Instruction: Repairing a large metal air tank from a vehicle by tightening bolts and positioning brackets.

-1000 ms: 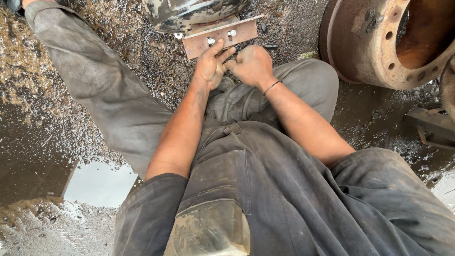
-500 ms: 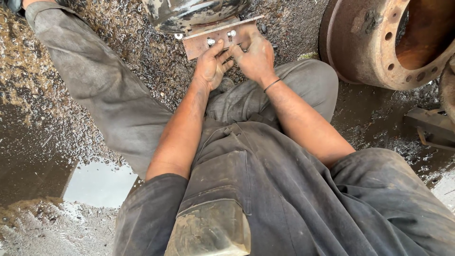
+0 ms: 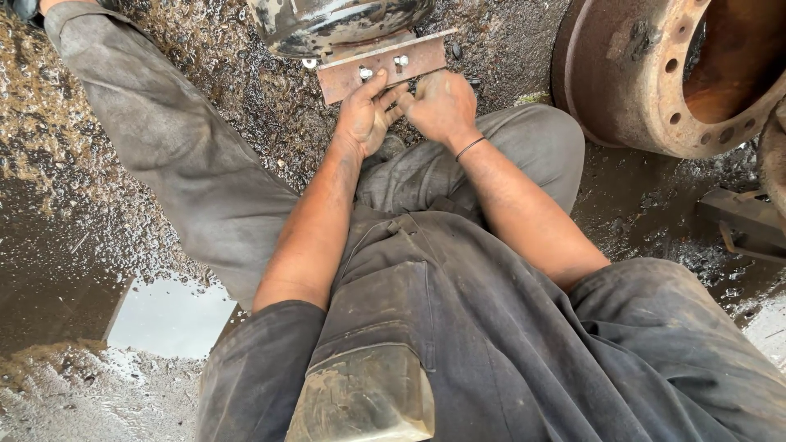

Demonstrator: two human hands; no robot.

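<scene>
Sitting on wet, gritty ground [image 3: 74, 245], legs in grey work trousers spread. Rusty brake drum [image 3: 655, 74] far right, holes round its rim. Dark metal housing [image 3: 336, 24] far centre, rusty flat bracket [image 3: 383, 67] beneath it carrying two pale bolts [image 3: 401, 60] (third just left, under housing). Left hand [image 3: 366, 115] loosely spread, fingertips touching bracket's near edge below left bolt. Right hand [image 3: 442, 106] just beside it, curled fingers hidden, so grip cannot be told. Thin band on right wrist.

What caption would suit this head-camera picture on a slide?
Seated on wet gravel, a person's left hand and right hand meet at a rusty bolted plate beside a brake drum.
</scene>
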